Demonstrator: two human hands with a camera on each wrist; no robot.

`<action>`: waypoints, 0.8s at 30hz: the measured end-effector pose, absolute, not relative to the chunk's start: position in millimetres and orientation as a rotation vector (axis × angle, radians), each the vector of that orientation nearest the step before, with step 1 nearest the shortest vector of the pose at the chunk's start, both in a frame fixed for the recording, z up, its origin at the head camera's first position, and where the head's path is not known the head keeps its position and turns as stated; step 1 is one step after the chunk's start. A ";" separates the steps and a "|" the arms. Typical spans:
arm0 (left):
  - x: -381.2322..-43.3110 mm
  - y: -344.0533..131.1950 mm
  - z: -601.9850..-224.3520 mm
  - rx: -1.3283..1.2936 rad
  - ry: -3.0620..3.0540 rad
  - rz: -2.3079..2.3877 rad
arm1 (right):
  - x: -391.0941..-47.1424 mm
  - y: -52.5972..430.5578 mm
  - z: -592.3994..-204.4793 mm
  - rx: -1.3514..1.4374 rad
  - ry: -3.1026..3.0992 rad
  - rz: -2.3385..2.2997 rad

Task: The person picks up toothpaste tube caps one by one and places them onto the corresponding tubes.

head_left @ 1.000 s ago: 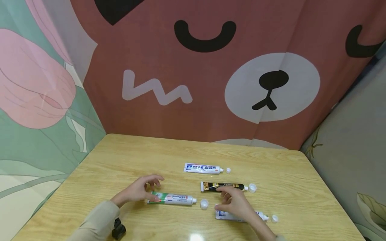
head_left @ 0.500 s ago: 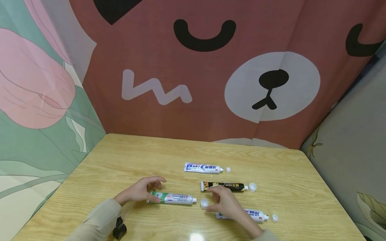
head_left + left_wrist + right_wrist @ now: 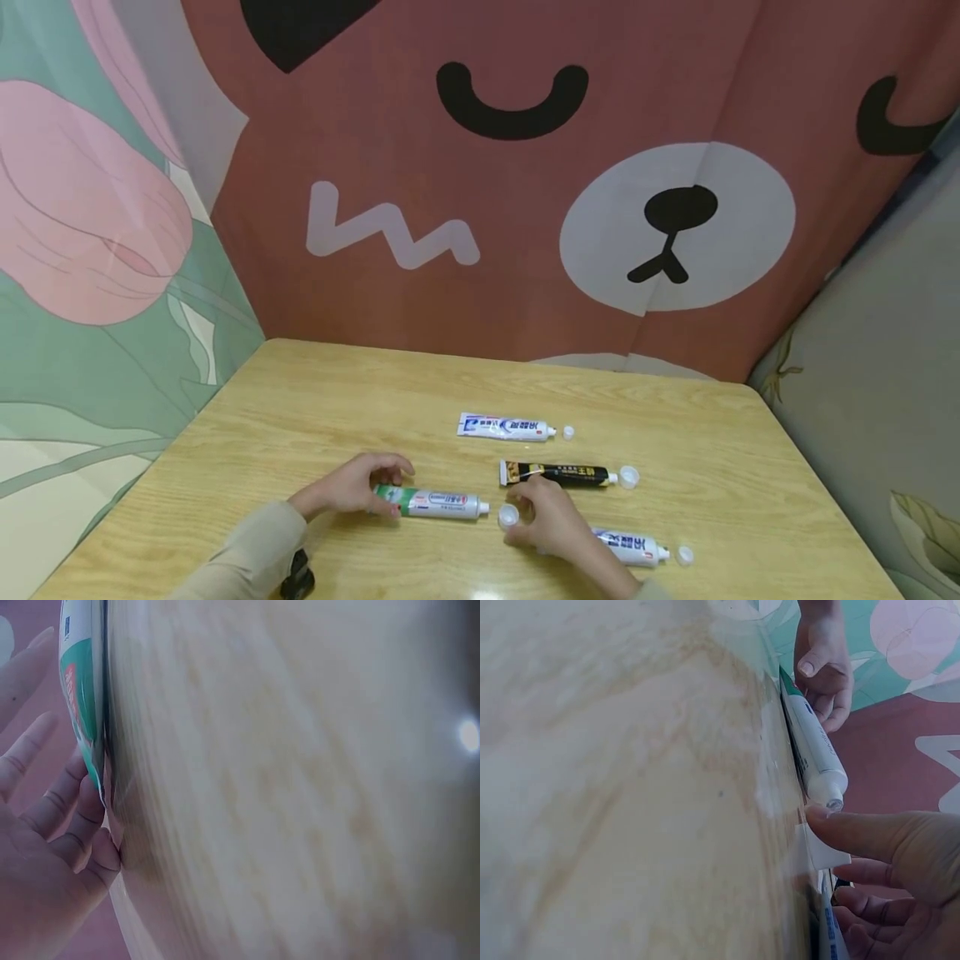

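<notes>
My left hand (image 3: 352,486) is at the tail end of a green and silver toothpaste tube (image 3: 446,505), the thumb against its near side and the other fingers loosely bent beyond it. The tube lies flat, its bare nozzle pointing right. My right hand (image 3: 551,521) reaches over a white-and-blue toothpaste tube (image 3: 630,547) and hides its tail. Its thumb and forefinger stand on either side of a white cap (image 3: 508,516) in front of the green tube's nozzle. In the right wrist view the thumb is beside the cap (image 3: 825,849); firm contact is unclear.
Farther back lie a black toothpaste tube (image 3: 566,475) with a clear-white cap (image 3: 628,477) and another white tube (image 3: 506,427) with a small cap (image 3: 568,432). A further cap (image 3: 686,555) lies at right. A black object (image 3: 298,577) is by the left sleeve. Printed curtains surround the table.
My right hand has moved left, off the near white tube's middle, to the cap by the green tube. The left hand has stayed nearly in place; the view has tilted slightly.
</notes>
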State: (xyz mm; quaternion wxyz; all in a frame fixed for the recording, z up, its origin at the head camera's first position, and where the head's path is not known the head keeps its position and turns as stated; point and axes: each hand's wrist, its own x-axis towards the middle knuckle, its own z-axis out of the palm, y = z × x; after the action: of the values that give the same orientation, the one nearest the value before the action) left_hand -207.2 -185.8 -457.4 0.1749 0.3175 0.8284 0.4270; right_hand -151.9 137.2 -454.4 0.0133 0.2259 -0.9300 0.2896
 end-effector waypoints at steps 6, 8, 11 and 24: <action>-206.5 -185.5 -460.5 0.898 2.347 1.196 | -151.3 133.9 -455.6 0.735 -2.887 0.870; -206.1 -184.8 -460.8 0.904 2.354 1.187 | -151.8 133.3 -455.1 0.745 -2.880 0.861; -205.5 -183.7 -460.2 0.911 2.365 1.174 | -153.1 133.0 -454.6 0.757 -2.875 0.870; -203.8 -178.0 -457.9 0.947 2.509 0.984 | -152.9 133.7 -453.2 0.758 -2.897 0.917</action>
State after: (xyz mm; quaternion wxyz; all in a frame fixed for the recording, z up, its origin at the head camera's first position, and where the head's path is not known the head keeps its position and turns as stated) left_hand -203.8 -178.0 -457.9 0.1421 0.3283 0.8694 0.3408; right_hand -152.9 133.7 -453.2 0.0049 0.2420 -0.9251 0.2927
